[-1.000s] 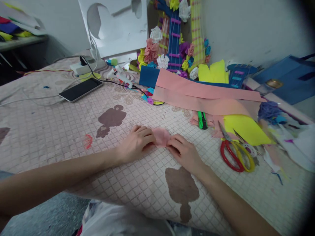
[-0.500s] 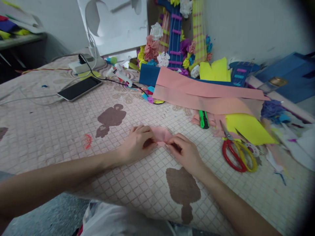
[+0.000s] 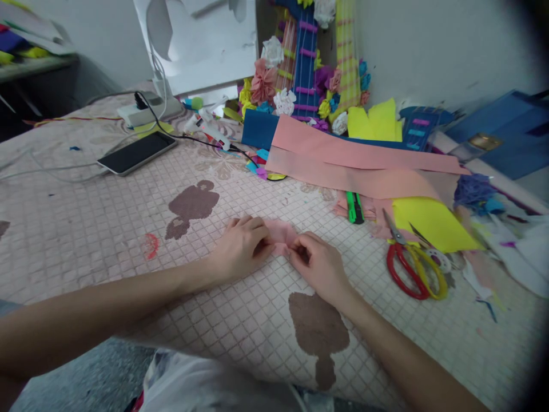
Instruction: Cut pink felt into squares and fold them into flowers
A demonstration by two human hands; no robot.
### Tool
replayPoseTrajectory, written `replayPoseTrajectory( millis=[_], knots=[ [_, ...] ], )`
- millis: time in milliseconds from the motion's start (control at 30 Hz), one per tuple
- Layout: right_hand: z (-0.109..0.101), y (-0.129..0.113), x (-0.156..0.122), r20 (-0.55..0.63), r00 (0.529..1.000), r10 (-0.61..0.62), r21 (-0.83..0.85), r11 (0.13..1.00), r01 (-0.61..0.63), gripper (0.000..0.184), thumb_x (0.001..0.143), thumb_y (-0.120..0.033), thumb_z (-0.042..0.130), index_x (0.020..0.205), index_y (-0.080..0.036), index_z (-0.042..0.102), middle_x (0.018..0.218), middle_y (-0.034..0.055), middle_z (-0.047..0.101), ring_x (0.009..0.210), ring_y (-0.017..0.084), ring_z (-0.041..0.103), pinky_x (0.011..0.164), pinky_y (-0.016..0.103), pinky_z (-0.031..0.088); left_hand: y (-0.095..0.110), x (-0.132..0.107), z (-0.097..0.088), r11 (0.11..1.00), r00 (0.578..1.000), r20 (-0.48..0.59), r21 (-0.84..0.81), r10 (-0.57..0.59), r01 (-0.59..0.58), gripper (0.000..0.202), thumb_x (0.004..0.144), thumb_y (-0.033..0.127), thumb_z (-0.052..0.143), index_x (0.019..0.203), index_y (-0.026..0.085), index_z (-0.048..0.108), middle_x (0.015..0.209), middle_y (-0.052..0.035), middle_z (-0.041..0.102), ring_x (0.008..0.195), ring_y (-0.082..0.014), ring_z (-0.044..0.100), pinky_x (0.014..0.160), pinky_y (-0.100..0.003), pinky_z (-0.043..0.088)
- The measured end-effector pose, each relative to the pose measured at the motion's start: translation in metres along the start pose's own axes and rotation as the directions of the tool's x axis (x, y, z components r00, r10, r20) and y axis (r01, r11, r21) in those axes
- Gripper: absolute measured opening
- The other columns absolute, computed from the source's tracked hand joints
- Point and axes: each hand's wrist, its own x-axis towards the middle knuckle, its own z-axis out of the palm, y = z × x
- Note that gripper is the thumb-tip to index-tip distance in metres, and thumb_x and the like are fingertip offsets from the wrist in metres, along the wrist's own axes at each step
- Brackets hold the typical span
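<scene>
A small piece of pink paper [image 3: 281, 230] lies on the patterned tablecloth [image 3: 240, 320], its near edge folded or gathered between my two hands. My left hand [image 3: 245, 245] is closed on the left side of the paper, knuckles up, with the fingertips partly hidden. On the other side my right hand [image 3: 319, 260] pinches the near right edge between thumb and fingers. The fingertips of both hands are close together at the paper's front edge.
To the right lie red-handled scissors [image 3: 405, 272], yellow-handled scissors [image 3: 433, 274], a green cutter [image 3: 354, 208] and yellow paper [image 3: 437, 224]. Long pink strips [image 3: 364, 151] stretch behind. A phone [image 3: 138, 153], glue gun [image 3: 212, 131] and power strip [image 3: 148, 111] sit back left.
My right hand has shifted very slightly left along the paper's near edge. Both hands still hold the pink paper, and the other things lie as before.
</scene>
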Motion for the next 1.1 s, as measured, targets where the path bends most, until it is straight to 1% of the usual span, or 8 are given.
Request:
replayPoseTrajectory(
  millis=[400,533,633,700,800,867,1000,1100],
  knots=[
    [0.0048,-0.0001,0.0014,-0.058,0.998,-0.01,-0.075,0.997,0.006,0.019,0.083,-0.031,0.056,0.067,-0.021,0.052,0.068,0.0003,0.06,0.06,0.014,0.053,0.054,0.027,0.033,0.0002,0.0038,0.0006,0.999,1.0,-0.008,0.044,-0.006,0.006,0.016,0.081,0.03,0.057,0.073,0.017,0.056,0.081,-0.0038,0.059,0.082,-0.0203,0.053,0.073,-0.035,0.036],
    [0.0055,-0.0002,0.001,-0.047,0.999,-0.009,-0.095,0.995,0.005,0.019,0.083,-0.031,0.056,0.068,-0.021,0.052,0.069,0.0001,0.059,0.06,0.014,0.053,0.054,0.027,0.033,0.0005,0.0051,0.0005,0.999,1.0,-0.006,0.047,-0.017,0.017,0.017,0.08,0.03,0.059,0.07,0.016,0.055,0.079,-0.0035,0.059,0.081,-0.02,0.052,0.072,-0.034,0.037],
    [0.0049,0.0005,-0.0003,-0.04,0.999,0.009,-0.063,0.998,-0.012,0.012,0.082,-0.028,0.057,0.073,-0.021,0.052,0.074,-0.0001,0.06,0.063,0.015,0.055,0.055,0.027,0.035,0.0004,0.0053,0.0003,0.999,0.999,-0.01,0.02,-0.034,0.034,0.014,0.079,0.027,0.06,0.071,0.016,0.055,0.079,-0.0032,0.059,0.081,-0.0199,0.053,0.072,-0.034,0.036],
    [0.004,0.0013,-0.0014,-0.047,0.999,0.01,-0.014,1.0,-0.01,0.004,0.081,-0.023,0.057,0.08,-0.021,0.053,0.079,-0.0003,0.061,0.068,0.015,0.058,0.057,0.026,0.037,-0.0001,0.0048,-0.0003,0.998,0.998,-0.021,-0.035,-0.053,0.052,0.007,0.077,0.022,0.06,0.076,0.016,0.055,0.081,-0.0028,0.06,0.082,-0.0195,0.053,0.074,-0.034,0.036],
    [0.0019,0.0023,-0.0029,-0.023,0.999,-0.036,0.023,0.999,0.037,0.007,0.082,-0.016,0.053,0.085,-0.022,0.055,0.085,0.0003,0.06,0.073,0.015,0.059,0.061,0.026,0.039,-0.0012,0.0036,-0.002,0.991,0.999,-0.014,-0.126,-0.044,0.042,0.006,0.078,0.015,0.057,0.083,0.017,0.058,0.087,-0.0025,0.061,0.087,-0.0192,0.054,0.077,-0.035,0.035],
    [0.0004,0.0026,-0.0034,0.012,0.998,-0.069,0.018,0.997,0.068,0.01,0.084,-0.014,0.05,0.084,-0.022,0.056,0.086,0.001,0.058,0.074,0.014,0.059,0.062,0.026,0.04,-0.0019,0.0028,-0.003,0.988,1.0,0.01,-0.151,-0.016,0.017,0.008,0.081,0.015,0.055,0.083,0.019,0.061,0.091,-0.0027,0.061,0.092,-0.0202,0.053,0.08,-0.036,0.034],
    [-0.001,0.0019,-0.0022,0.036,0.997,-0.067,0.013,0.998,0.066,0.014,0.085,-0.014,0.048,0.084,-0.023,0.059,0.087,0.0016,0.058,0.074,0.015,0.058,0.062,0.026,0.04,-0.0019,0.0029,-0.0031,0.992,0.999,0.033,-0.128,-0.004,0.008,0.013,0.082,0.016,0.053,0.084,0.021,0.065,0.092,-0.0025,0.06,0.094,-0.0212,0.052,0.081,-0.037,0.033],
    [0.0012,0.0,0.0004,0.027,0.999,-0.036,-0.019,0.999,0.036,0.009,0.084,-0.018,0.051,0.086,-0.022,0.058,0.087,0.0019,0.059,0.075,0.016,0.059,0.06,0.027,0.039,0.0001,0.0058,-0.0023,0.996,1.0,0.023,-0.092,-0.013,0.015,0.009,0.081,0.019,0.054,0.084,0.019,0.063,0.089,-0.0027,0.061,0.089,-0.0205,0.052,0.08,-0.036,0.034]
  ],
)
